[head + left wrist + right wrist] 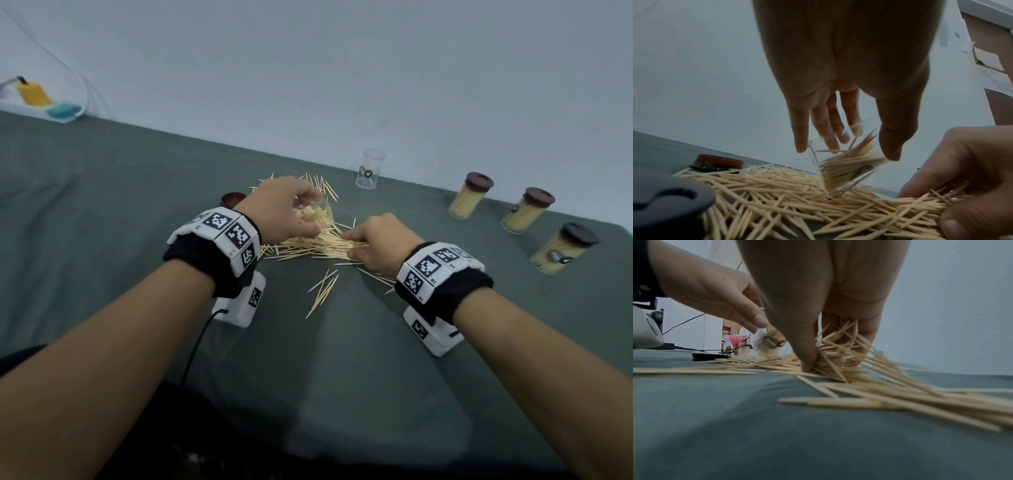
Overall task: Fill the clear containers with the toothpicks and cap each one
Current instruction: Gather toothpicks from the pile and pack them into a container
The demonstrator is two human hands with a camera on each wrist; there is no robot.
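Observation:
A heap of pale wooden toothpicks lies on the green cloth. My left hand grips a clear container, tilted and partly filled, its base down on the heap. Just to the right, my right hand pinches a bundle of toothpicks between thumb and fingers, low on the cloth. A dark brown cap lies to the left of the heap. An empty clear container stands behind the heap.
Three filled, capped containers stand in a row at the right. A few stray toothpicks lie nearer me. A yellow object and a teal one sit at the far left by the wall.

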